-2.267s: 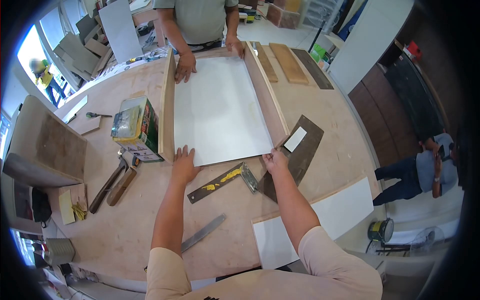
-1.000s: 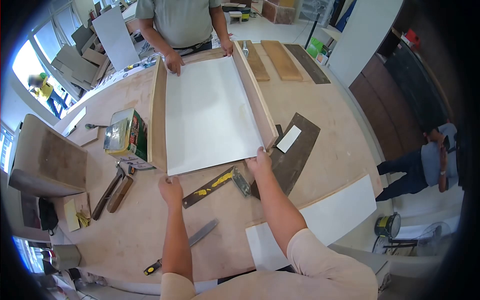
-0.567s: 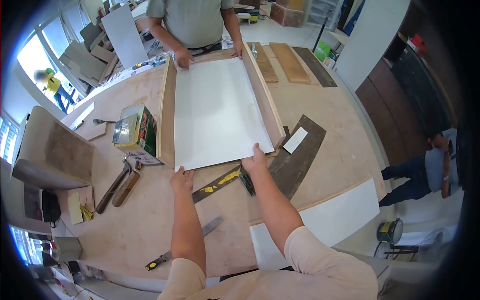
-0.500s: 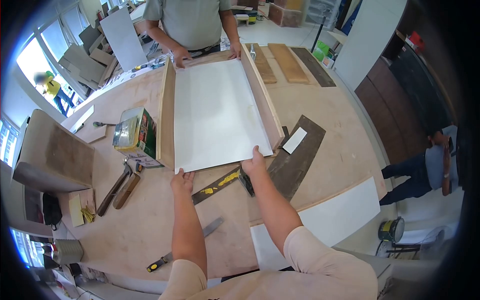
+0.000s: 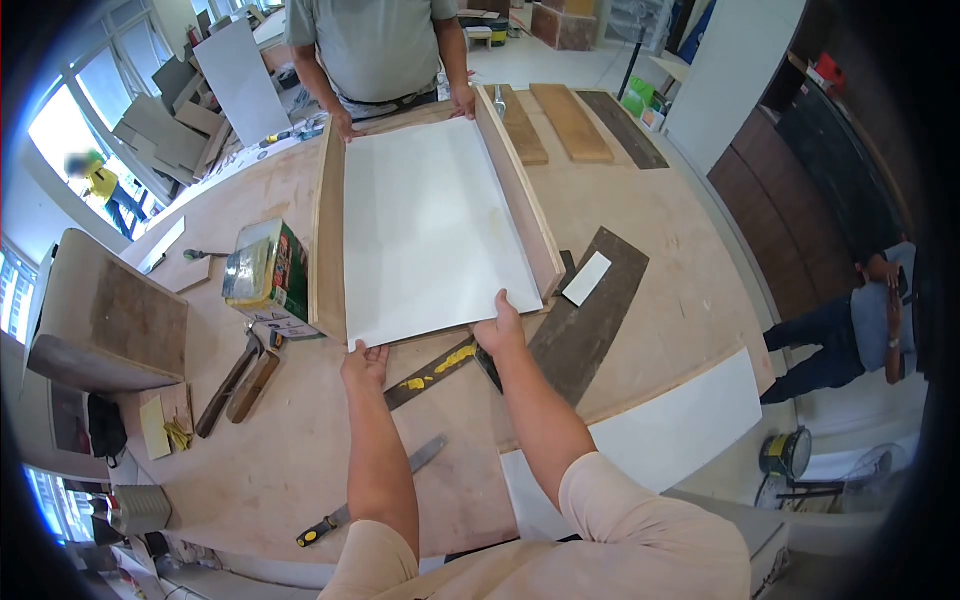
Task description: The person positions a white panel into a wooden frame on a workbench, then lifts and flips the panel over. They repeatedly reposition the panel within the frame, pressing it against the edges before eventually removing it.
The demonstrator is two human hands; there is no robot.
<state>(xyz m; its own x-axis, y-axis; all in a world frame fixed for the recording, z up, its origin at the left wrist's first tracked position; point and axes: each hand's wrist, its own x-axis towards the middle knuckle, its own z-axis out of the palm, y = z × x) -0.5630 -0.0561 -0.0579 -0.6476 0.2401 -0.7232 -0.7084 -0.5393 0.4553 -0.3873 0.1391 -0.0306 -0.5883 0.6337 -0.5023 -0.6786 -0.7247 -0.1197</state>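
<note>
A white panel (image 5: 435,235) lies between two upright wooden side boards, the left board (image 5: 328,240) and the right board (image 5: 520,195). My left hand (image 5: 366,368) holds the panel's near left corner, its fingers partly under the edge. At the near right part of the same edge, my right hand (image 5: 500,325) grips with the thumb on top and the fingers hidden below. Across the table a co-worker's hands (image 5: 463,100) rest at the far ends of the boards. A dark strip with yellow smears (image 5: 430,378) lies just beneath my hands.
Left of the boards stands a large tin (image 5: 268,275), with a hammer (image 5: 230,385) and a wooden-handled tool (image 5: 254,385) nearby. A handsaw (image 5: 325,525) lies near my left forearm. Dark board (image 5: 590,325) and white sheet (image 5: 660,420) are at right. Another person (image 5: 850,330) stands beyond.
The co-worker's hand at the far left corner has shifted from the panel toward the left board. My right hand has moved slightly left; my left hand stays at its corner.
</note>
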